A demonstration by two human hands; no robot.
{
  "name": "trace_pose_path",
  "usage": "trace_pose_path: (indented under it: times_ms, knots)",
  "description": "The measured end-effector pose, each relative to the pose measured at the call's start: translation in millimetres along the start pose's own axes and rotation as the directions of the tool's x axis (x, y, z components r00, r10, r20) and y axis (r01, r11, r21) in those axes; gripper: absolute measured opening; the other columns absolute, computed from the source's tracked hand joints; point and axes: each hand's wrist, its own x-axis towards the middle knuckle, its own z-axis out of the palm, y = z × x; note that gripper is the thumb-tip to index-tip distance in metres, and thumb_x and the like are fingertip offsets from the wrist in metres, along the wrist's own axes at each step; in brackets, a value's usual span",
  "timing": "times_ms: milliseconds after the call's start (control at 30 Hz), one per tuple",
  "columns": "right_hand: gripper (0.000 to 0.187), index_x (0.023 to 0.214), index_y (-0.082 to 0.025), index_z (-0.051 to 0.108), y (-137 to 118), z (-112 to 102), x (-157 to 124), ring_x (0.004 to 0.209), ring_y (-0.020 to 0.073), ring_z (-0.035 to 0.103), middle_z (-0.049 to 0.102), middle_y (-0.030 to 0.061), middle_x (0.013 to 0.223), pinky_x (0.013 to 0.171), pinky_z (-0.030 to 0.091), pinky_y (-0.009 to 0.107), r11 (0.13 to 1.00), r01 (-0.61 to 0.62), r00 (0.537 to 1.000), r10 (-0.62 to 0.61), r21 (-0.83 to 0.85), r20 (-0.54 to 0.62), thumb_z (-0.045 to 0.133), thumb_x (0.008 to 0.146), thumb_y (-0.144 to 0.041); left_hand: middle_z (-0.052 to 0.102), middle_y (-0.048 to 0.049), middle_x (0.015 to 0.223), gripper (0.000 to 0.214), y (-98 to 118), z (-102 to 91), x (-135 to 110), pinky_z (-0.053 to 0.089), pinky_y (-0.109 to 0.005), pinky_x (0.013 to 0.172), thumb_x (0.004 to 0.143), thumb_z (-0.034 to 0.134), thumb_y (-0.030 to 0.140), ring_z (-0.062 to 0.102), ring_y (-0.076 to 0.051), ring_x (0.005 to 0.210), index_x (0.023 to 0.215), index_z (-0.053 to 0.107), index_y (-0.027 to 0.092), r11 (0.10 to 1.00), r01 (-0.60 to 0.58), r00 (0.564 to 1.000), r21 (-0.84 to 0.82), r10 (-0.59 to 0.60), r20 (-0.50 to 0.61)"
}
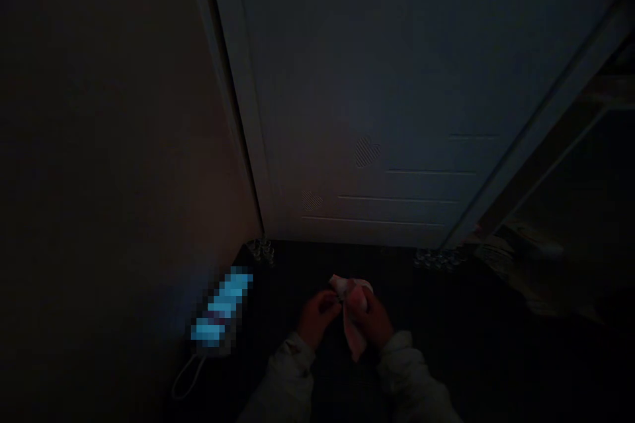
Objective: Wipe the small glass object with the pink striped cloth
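The picture is very dark. My right hand (376,318) is closed on a pinkish cloth (353,330), which is bunched at the top with one end hanging down. My left hand (317,317) is just left of the cloth, its thumb and forefinger brought together at the cloth's edge. Something small seems to sit at those fingertips, too dark to make out. Both hands are low in the middle of the view, above a dark surface.
A lit, blurred-out phone-like device (223,307) with a cord loop (186,377) lies at the left. Small shiny objects cluster at the back left (260,250) and back right (439,259). Behind stands a pale panel with heart patterns (367,152); a wall (124,145) rises left.
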Motion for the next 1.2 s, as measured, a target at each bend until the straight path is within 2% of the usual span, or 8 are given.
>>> trace_pose_path:
  times_ms: [200, 367, 533, 633, 833, 1033, 1200]
  knots:
    - [0.036, 0.095, -0.018, 0.053, 2.2, 2.6, 1.9, 0.080, 0.0186, 0.056, 0.061, 0.0040, 0.087, 0.071, 0.043, 0.027, 0.998, -0.026, 0.999, 0.025, -0.054, -0.021, 0.048, 0.070, -0.045, 0.062, -0.0047, 0.085, 0.029, 0.1, -0.3, -1.3, 0.042, -0.028, 0.074, 0.065, 0.061, 0.031, 0.055, -0.016, 0.080, 0.089, 0.057, 0.015, 0.999, -0.027, 0.999, 0.017, 0.027, 0.028]
    - [0.036, 0.097, -0.017, 0.053, 0.9, 1.9, 2.0, 0.081, 0.0183, 0.056, 0.061, 0.0050, 0.089, 0.072, 0.042, 0.026, 0.998, 0.013, 1.000, -0.013, -0.057, -0.003, 0.044, 0.074, -0.044, 0.061, -0.0043, 0.083, 0.028, 1.7, 0.6, -2.2, 0.041, -0.029, 0.072, 0.066, 0.059, 0.031, 0.055, -0.016, 0.077, 0.088, 0.057, 0.015, 0.999, -0.030, 0.999, 0.040, 0.029, 0.028]
    - [0.040, 0.099, -0.018, 0.053, 4.3, 1.0, 1.4, 0.084, 0.0189, 0.055, 0.061, 0.0051, 0.092, 0.072, 0.042, 0.027, 0.999, 0.015, 1.000, -0.015, -0.030, 0.004, 0.037, 0.077, -0.048, 0.060, -0.0035, 0.080, 0.032, -0.8, 0.4, -1.3, 0.041, -0.029, 0.072, 0.066, 0.059, 0.031, 0.054, -0.015, 0.076, 0.093, 0.055, 0.015, 1.000, -0.016, 1.000, 0.017, 0.016, 0.005]
    - [0.043, 0.094, -0.017, 0.055, 5.9, 1.0, 1.9, 0.081, 0.0192, 0.055, 0.061, 0.0057, 0.086, 0.070, 0.043, 0.028, 1.000, -0.012, 1.000, 0.012, -0.016, 0.010, 0.033, 0.078, -0.050, 0.060, -0.0028, 0.079, 0.036, -1.9, 0.2, -0.8, 0.041, -0.028, 0.072, 0.065, 0.060, 0.029, 0.055, -0.015, 0.076, 0.097, 0.052, 0.016, 1.000, -0.020, 1.000, 0.001, 0.020, -0.014]
    - [0.043, 0.095, -0.016, 0.055, 3.2, 1.9, 3.8, 0.087, 0.0190, 0.055, 0.061, 0.0069, 0.093, 0.076, 0.042, 0.028, 0.997, 0.020, 1.000, -0.020, 0.073, -0.002, 0.033, 0.078, -0.050, 0.060, -0.0044, 0.082, 0.028, -1.3, 1.0, -0.7, 0.041, -0.029, 0.074, 0.066, 0.059, 0.030, 0.055, -0.016, 0.079, 0.090, 0.055, 0.015, 0.999, -0.025, 0.999, 0.046, 0.026, -0.020]
    - [0.027, 0.082, -0.017, 0.053, -0.8, -0.4, 2.4, 0.069, 0.0151, 0.055, 0.060, 0.0025, 0.075, 0.061, 0.041, 0.023, 0.991, -0.009, 0.999, 0.004, -0.135, -0.040, 0.047, 0.072, -0.042, 0.061, -0.0046, 0.084, 0.028, 0.3, 2.1, -1.5, 0.041, -0.030, 0.076, 0.067, 0.058, 0.032, 0.056, -0.017, 0.081, 0.089, 0.055, 0.016, 0.998, -0.035, 0.999, 0.057, 0.035, 0.017]
    - [0.022, 0.083, -0.018, 0.052, -3.2, -1.1, 1.1, 0.070, 0.0152, 0.054, 0.060, 0.0025, 0.078, 0.059, 0.040, 0.023, 0.985, 0.002, 0.999, -0.010, -0.170, -0.047, 0.051, 0.068, -0.035, 0.062, -0.0042, 0.082, 0.030, -1.5, 1.7, -1.7, 0.042, -0.030, 0.074, 0.065, 0.060, 0.032, 0.057, -0.017, 0.078, 0.090, 0.054, 0.016, 0.997, -0.026, 0.999, 0.068, 0.024, 0.026]
